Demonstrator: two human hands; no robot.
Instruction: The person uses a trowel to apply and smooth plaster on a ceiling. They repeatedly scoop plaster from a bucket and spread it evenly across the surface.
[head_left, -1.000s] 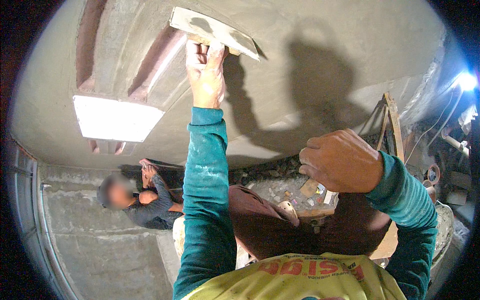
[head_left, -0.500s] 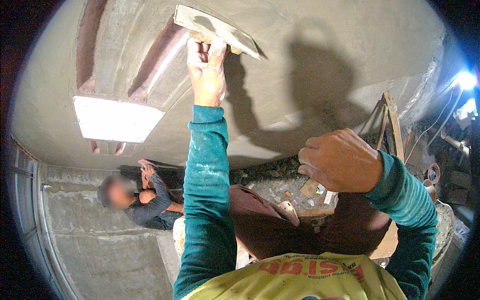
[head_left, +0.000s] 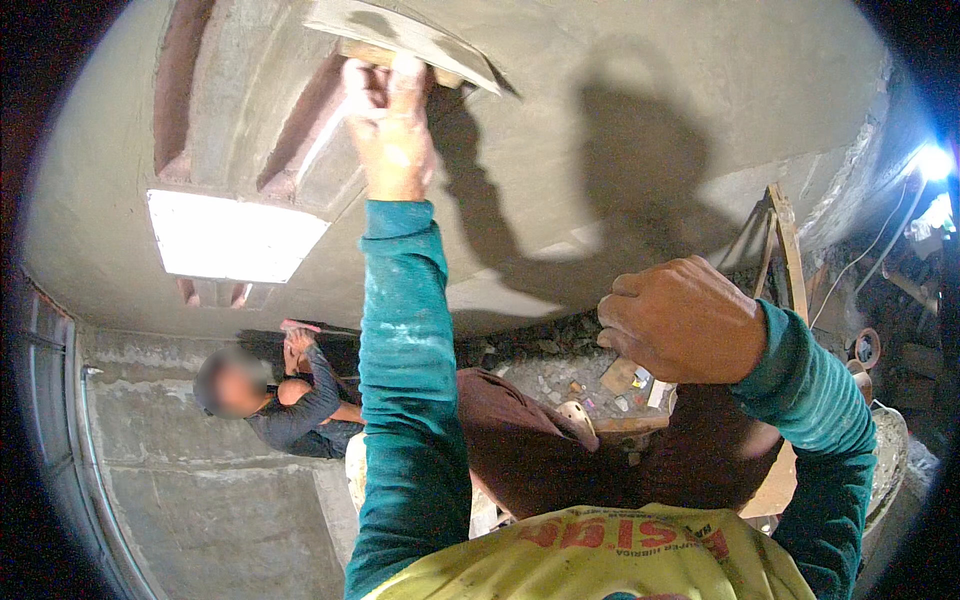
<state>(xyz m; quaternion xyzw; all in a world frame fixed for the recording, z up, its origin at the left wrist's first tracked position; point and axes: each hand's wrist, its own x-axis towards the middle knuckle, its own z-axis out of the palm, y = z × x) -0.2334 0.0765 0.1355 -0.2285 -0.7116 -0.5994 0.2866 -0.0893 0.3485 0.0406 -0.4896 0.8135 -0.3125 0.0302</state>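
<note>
My left hand [head_left: 388, 125], slightly blurred, is raised to the grey plastered wall [head_left: 540, 130] and closed round the wooden handle of a plastering trowel [head_left: 405, 40]. The trowel's long flat blade lies at or against the wall, smeared with grey plaster; whether its whole face touches I cannot tell. Beside the blade are long recessed grooves [head_left: 305, 125] in the wall. Over my right thigh, my right hand [head_left: 685, 320] is closed in a fist, with nothing showing out of it.
A white rectangular panel [head_left: 238, 235] is on the wall at left. Beyond it a person [head_left: 300, 410] crouches, hands at the wall. Rubble [head_left: 560, 375] lies below. A wooden prop [head_left: 788, 250] leans at right, near a bright lamp [head_left: 933, 162] and cables.
My left hand and the trowel have slid up and a little left along the wall. My right hand has stayed in place. The other person's hands have shifted slightly.
</note>
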